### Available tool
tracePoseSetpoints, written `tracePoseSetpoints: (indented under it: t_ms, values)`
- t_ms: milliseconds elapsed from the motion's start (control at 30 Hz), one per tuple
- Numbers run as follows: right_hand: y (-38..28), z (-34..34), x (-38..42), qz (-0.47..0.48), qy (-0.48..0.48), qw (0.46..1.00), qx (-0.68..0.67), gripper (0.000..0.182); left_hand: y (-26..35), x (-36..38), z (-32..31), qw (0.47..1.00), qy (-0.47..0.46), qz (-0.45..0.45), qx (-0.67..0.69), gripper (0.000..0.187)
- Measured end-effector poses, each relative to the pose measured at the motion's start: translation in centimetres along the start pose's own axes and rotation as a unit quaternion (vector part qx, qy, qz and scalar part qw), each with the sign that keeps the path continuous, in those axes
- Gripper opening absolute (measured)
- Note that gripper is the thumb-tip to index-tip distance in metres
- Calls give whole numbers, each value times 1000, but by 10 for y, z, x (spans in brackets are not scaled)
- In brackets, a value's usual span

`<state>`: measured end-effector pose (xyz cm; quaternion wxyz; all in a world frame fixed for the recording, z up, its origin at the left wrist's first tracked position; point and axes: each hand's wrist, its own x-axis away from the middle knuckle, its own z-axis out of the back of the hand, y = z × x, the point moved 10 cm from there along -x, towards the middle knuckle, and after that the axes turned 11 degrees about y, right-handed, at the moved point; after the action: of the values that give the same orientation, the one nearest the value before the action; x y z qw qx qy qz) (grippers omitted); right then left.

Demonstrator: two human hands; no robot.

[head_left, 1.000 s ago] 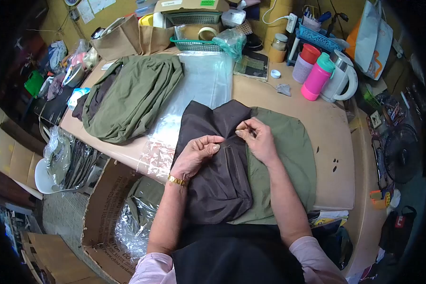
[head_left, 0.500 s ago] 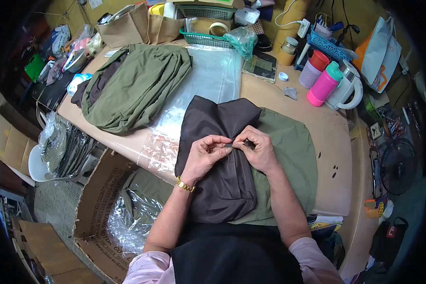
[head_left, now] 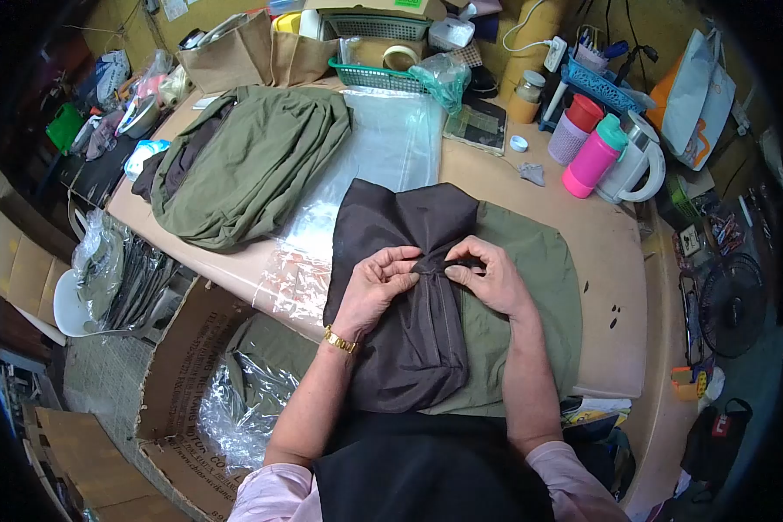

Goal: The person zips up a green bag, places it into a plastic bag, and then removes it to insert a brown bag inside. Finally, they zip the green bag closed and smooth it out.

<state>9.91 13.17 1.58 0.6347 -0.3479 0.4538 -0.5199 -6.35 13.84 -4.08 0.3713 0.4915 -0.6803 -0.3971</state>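
Observation:
A dark brown fabric piece point(head_left: 400, 365) lies in front of me, drawn together into gathers near its middle. My left hand point(head_left: 381, 283) pinches the cloth at the left of the gathers, thumb against fingers. Just across from it, my right hand point(head_left: 489, 277) is closed in a pinch at the right side of the gathers. Something small and dark shows between its fingers, too hidden to name. Beneath the brown piece spreads olive green fabric point(head_left: 531, 287). A second olive green fabric item point(head_left: 252, 165) with a dark brown part lies bunched at the upper left.
Clear plastic sheets point(head_left: 383, 148) lie on the table point(head_left: 613, 252). A pink bottle point(head_left: 587, 172), a purple tumbler point(head_left: 567, 143) and a kettle point(head_left: 639, 165) stand at the right. Green baskets point(head_left: 378, 74) are at the back. An open carton point(head_left: 170, 383) sits at the lower left.
My right hand has shifted slightly right, its fingertips now farther from my left hand's. The left hand stays on the gathers, which look tighter.

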Motion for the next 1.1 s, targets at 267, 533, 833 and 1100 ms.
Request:
tracePoseSetpoints:
  t_ms: [267,533,833,1100]
  values:
    - [0,-8,0,11,2,998,68,29,0,-2,1,1000,-12,-2,24,39]
    - [-3,-14,-1,33,12,999,23,22,-2,-2,3,999,-18,-5,38,38]
    - [16,-8,-9,28,46,997,-61,24,-1,-2,0,999,-14,-7,37,36]
    - [46,15,-18,-48,159,980,111,31,112,-30,54,674,316,-350,-569,55]
